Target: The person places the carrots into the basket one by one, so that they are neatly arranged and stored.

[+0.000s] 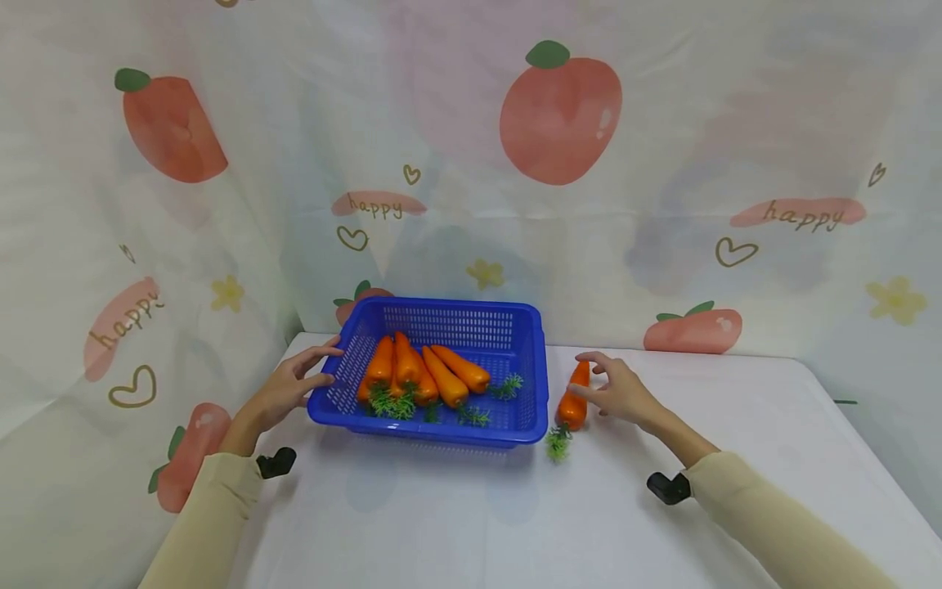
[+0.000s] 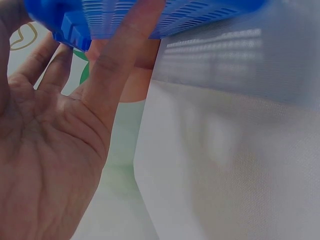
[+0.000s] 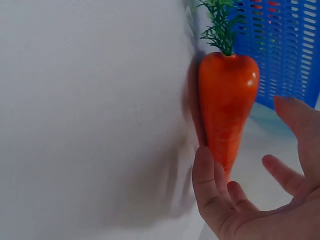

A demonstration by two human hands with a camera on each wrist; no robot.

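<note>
A blue plastic basket (image 1: 471, 438) stands on the table with several orange toy carrots (image 1: 445, 380) with green tops inside it. My left hand (image 1: 283, 393) is at the basket's left side, its fingers extended against the rim. In the left wrist view the left palm (image 2: 50, 135) faces the camera below the blue wall. To the right of the basket, one more toy carrot (image 1: 572, 405) lies on the tabletop, leafy end towards me. Around its tip is my right hand (image 1: 621, 393), thumb and fingers spread. The right wrist view shows a gap between thumb and carrot (image 3: 227, 95).
A white cloth covers the table (image 1: 441, 523). Behind and to the left hangs a pale curtain (image 1: 456, 254) printed with fruit, hearts and words, close to the basket's far side. Black devices sit at the left wrist (image 1: 276, 463) and the right wrist (image 1: 668, 488).
</note>
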